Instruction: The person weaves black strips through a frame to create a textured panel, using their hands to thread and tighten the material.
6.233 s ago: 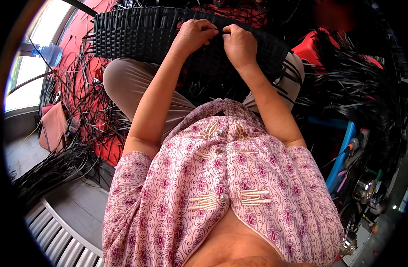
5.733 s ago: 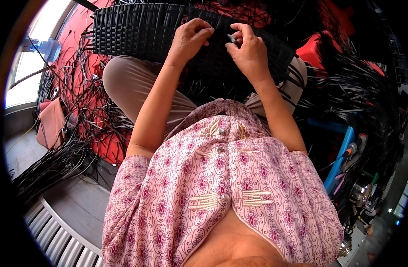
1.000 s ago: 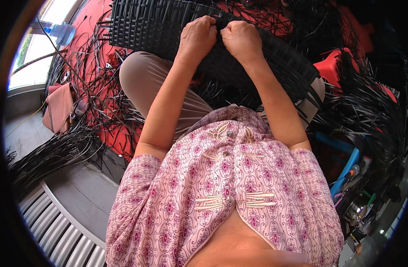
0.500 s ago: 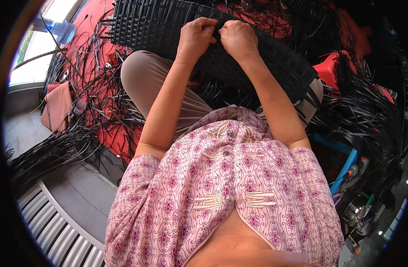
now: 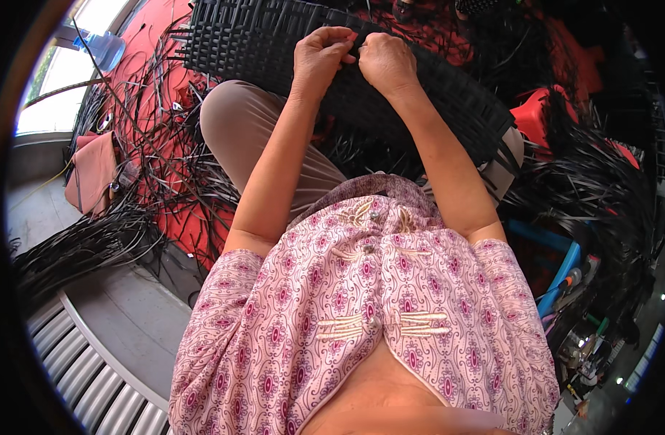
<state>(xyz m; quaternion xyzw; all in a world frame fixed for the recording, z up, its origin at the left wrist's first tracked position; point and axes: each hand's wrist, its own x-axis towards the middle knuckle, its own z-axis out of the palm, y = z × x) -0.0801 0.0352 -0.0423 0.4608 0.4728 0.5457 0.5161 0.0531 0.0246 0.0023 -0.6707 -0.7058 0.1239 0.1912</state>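
A long woven piece of flat black strips [image 5: 238, 43] lies across my lap, with loose strip ends sticking out at both of its ends. My left hand [image 5: 320, 61] is closed above the middle of the weave, thumb and fingers pinched together at a black strip. Close beside it, my right hand [image 5: 388, 64] is curled shut, its fingertips pressed together at the same spot. A narrow gap separates the two hands. The strip between them is dark against the dark weave, and the fingers hide most of it.
Loose black strips [image 5: 93, 243] lie in heaps on the left, spread over a red floor covering [image 5: 140, 54]. More strips [image 5: 586, 174] pile up on the right near a red stool [image 5: 532, 119]. A blue-edged frame [image 5: 560, 279] and small tools stand at my right side.
My left fingers have loosened slightly and shifted a little. My right hand has turned slightly and moved a bit left. The weave stays in nearly the same place.
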